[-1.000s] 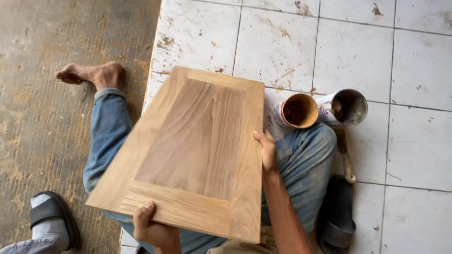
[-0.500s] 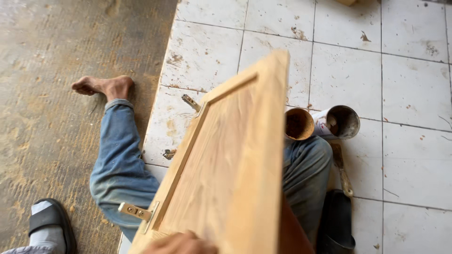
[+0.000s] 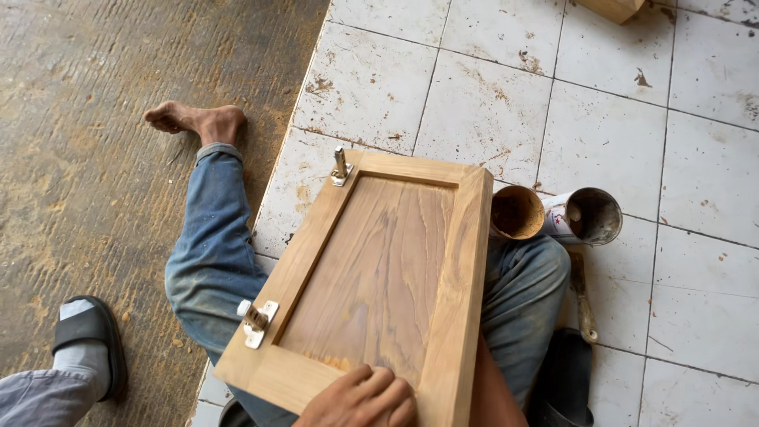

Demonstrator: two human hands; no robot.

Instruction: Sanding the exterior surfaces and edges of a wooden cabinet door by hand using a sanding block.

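A wooden cabinet door panel [image 3: 379,269] with a raised frame rests tilted across my lap, its right edge lifted. Two metal hinges sit on its left rail, one near [image 3: 257,323] and one far [image 3: 340,168]. My left hand [image 3: 362,399] presses on the panel's near rail with curled fingers. My right forearm [image 3: 492,391] runs up behind the panel's right edge, and that hand is hidden behind the wood.
Two open tins, one brown inside [image 3: 515,212] and one grey [image 3: 593,215], stand on the white tiles by my right knee. A brush [image 3: 583,304] and a black sandal [image 3: 563,379] lie beside them. Another person's sandalled foot [image 3: 87,340] is on the rough concrete at left.
The panel has been turned over from its plain face through an on-edge position; its hinged side faces up now. My right hand has gone from the right edge to behind the panel.
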